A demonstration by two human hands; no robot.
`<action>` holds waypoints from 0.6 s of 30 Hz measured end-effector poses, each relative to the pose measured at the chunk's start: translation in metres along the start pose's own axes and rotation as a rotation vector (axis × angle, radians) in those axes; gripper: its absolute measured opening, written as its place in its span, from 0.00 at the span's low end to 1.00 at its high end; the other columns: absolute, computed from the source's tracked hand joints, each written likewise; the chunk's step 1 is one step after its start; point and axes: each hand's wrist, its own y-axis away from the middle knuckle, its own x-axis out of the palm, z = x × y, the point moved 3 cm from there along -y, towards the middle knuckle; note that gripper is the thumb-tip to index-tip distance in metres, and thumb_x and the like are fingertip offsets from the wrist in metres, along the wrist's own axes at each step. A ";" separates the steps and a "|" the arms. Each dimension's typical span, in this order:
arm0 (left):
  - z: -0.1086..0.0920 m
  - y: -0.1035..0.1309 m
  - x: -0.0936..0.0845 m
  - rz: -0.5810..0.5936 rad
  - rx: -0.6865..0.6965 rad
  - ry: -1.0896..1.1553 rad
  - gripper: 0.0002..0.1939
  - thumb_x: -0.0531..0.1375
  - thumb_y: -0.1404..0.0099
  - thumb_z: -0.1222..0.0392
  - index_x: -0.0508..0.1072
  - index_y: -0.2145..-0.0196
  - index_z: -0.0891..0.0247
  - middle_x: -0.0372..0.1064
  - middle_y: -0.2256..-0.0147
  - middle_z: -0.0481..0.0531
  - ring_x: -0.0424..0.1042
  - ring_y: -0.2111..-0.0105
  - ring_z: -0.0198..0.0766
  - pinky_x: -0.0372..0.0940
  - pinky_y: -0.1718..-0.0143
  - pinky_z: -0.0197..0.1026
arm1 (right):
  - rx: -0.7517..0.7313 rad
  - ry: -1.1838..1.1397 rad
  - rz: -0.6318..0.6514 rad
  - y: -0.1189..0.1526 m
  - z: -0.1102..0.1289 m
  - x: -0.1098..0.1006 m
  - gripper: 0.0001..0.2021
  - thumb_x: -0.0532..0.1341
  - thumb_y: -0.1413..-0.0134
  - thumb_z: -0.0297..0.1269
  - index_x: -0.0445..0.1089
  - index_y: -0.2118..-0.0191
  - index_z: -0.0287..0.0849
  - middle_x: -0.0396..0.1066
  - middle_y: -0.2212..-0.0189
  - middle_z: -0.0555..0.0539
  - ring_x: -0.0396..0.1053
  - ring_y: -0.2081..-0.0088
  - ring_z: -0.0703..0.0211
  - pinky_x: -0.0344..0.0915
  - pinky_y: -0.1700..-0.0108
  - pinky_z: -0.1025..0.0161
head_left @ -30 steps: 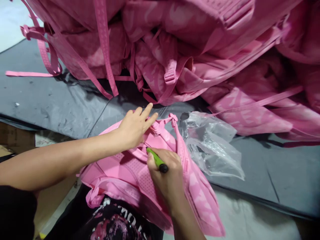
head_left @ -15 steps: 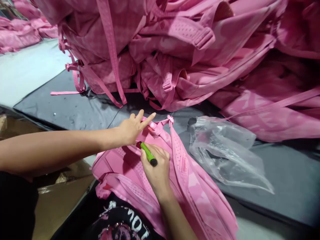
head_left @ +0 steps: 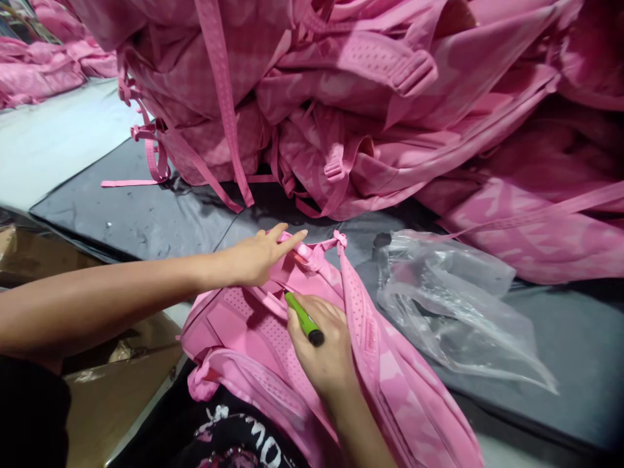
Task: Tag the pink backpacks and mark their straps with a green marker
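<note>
A pink backpack (head_left: pixel 390 364) lies tilted across the table edge and my lap, its padded back panel and dotted shoulder straps facing up. My right hand (head_left: pixel 324 344) is closed around a green marker (head_left: pixel 303 317) with a black end; its tip points down at the upper back panel and is hard to make out. My left hand (head_left: pixel 256 257) rests on the bag's top edge beside the carry handle (head_left: pixel 309 255), visible fingers spread, thumb hidden. Near the handle, the strap is tied in a knot (head_left: pixel 340 240).
A heap of pink backpacks (head_left: pixel 312 130) with dangling straps fills the far side of the dark-covered table (head_left: pixel 131 208). Crumpled clear plastic bag (head_left: pixel 453 305) lies to the right. Cardboard boxes (head_left: pixel 117 396) stand below at left. More pink bags (head_left: pixel 43 71) lie at the far left.
My right hand and the marker have shifted slightly right and down, away from my left hand. The marker tip has come off its earlier spot. The view has shifted slightly.
</note>
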 end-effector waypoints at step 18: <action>0.031 0.000 0.024 -0.102 -0.096 0.238 0.50 0.59 0.40 0.64 0.32 0.30 0.67 0.69 0.49 0.63 0.73 0.54 0.46 0.65 0.55 0.42 | 0.038 0.123 0.089 -0.007 0.006 -0.008 0.11 0.59 0.38 0.38 0.74 0.53 0.43 0.76 0.61 0.49 0.71 0.59 0.54 0.58 0.55 0.55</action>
